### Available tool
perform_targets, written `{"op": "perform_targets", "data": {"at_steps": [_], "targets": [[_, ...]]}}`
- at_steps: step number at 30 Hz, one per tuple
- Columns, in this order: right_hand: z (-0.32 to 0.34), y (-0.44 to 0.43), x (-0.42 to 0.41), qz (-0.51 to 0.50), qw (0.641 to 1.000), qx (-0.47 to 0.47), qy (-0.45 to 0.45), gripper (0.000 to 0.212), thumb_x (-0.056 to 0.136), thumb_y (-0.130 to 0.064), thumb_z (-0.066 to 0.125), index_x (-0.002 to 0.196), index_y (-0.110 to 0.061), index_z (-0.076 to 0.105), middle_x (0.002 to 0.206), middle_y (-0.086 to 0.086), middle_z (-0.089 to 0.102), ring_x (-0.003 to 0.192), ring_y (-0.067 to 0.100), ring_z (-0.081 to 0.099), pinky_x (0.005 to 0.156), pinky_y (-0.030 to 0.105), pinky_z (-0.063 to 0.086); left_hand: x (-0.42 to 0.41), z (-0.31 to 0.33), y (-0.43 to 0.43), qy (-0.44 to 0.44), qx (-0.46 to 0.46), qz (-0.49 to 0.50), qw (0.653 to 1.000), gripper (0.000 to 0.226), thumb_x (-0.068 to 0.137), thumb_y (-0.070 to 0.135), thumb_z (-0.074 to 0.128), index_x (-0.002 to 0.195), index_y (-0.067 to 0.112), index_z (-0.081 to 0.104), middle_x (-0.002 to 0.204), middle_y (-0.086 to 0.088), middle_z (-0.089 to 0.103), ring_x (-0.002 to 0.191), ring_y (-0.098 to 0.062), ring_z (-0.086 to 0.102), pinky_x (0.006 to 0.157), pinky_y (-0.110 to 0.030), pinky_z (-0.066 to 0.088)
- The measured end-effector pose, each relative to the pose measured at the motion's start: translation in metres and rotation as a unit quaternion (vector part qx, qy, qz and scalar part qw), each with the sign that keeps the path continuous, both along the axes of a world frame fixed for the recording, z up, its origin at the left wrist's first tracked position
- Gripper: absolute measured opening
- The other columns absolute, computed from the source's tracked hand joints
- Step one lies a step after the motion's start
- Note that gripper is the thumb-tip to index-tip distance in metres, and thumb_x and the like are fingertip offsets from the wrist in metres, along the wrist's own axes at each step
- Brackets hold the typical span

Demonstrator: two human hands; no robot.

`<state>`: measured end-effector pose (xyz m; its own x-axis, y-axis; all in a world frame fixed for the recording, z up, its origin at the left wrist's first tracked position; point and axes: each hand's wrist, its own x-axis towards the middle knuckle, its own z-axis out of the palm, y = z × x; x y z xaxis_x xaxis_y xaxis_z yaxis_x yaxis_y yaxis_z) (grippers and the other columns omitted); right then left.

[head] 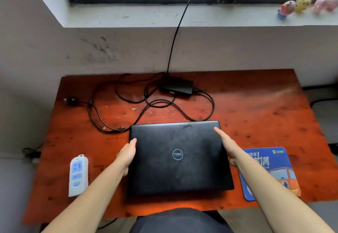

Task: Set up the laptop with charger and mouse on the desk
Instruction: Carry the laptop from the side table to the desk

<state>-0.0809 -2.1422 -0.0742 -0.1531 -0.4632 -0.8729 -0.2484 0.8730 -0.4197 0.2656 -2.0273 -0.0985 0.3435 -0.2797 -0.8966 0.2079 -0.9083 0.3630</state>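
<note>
Matte black laptop (180, 156) between both hands

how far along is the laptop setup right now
Early. Done: laptop lies on the desk, lid closed. In hand: left hand and right hand hold its sides. Left: charger lies loose, power strip has nothing plugged in, mouse pad without mouse.

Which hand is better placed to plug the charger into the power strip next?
Left, probably. The left hand is on the laptop's left edge, the side where the power strip and wall plug lie. The right hand is opposite.
</note>
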Motion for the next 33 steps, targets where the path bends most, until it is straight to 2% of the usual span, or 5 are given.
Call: {"op": "perform_targets", "data": {"at_steps": [12,20,23,29,33], "targets": [[-0.013,-0.002,-0.028,0.019,1.0,0.011,-0.015,0.128,0.033,-0.098,0.068,0.136,-0.024,0.06,0.137,-0.001,0.062,0.12,0.028,0.059,0.108,0.048,0.044,-0.015,-0.043,0.005,-0.012,0.009,-0.029,0.999,0.136,0.038,0.11,0.033,0.154,0.039,0.026,0.167,0.004,0.016,0.153,-0.026,0.017,0.119,-0.058,0.019],[0.009,0.014,-0.03,0.161,0.984,-0.073,-0.012,0.071,0.085,-0.063,0.064,0.14,-0.019,0.053,0.139,-0.001,0.059,0.118,0.021,0.058,0.099,0.039,0.046,-0.034,-0.001,0.024,-0.024,-0.083,-0.016,0.996,0.101,0.069,0.092,0.036,0.152,0.034,0.035,0.157,0.007,0.04,0.144,-0.022,0.037,0.119,-0.051,0.028],[0.016,0.016,-0.03,0.187,0.976,-0.107,0.015,0.083,0.087,-0.062,0.062,0.153,-0.018,0.038,0.154,0.001,0.045,0.137,0.026,0.047,0.11,0.045,0.041,-0.043,0.018,0.031,-0.057,-0.115,0.0,0.992,0.089,0.077,0.083,0.037,0.149,0.03,0.043,0.151,0.005,0.049,0.138,-0.022,0.046,0.115,-0.05,0.035],[0.036,0.008,-0.007,0.312,0.902,-0.279,0.107,0.062,0.095,-0.041,0.061,0.149,-0.014,0.045,0.152,0.01,0.046,0.137,0.028,0.046,0.107,0.04,0.04,-0.059,0.069,0.05,-0.333,-0.133,-0.155,0.921,0.06,0.102,0.053,0.036,0.151,0.019,0.042,0.154,-0.012,0.043,0.143,-0.033,0.035,0.119,-0.046,0.027],[0.033,0.011,0.03,0.394,0.865,-0.301,0.083,0.061,0.095,-0.041,0.061,0.148,-0.017,0.044,0.153,0.008,0.042,0.142,0.025,0.04,0.114,0.042,0.034,-0.055,0.081,0.08,-0.398,-0.109,-0.208,0.887,0.059,0.102,0.051,0.039,0.153,0.022,0.037,0.159,-0.01,0.034,0.148,-0.029,0.027,0.12,-0.047,0.026]]}}
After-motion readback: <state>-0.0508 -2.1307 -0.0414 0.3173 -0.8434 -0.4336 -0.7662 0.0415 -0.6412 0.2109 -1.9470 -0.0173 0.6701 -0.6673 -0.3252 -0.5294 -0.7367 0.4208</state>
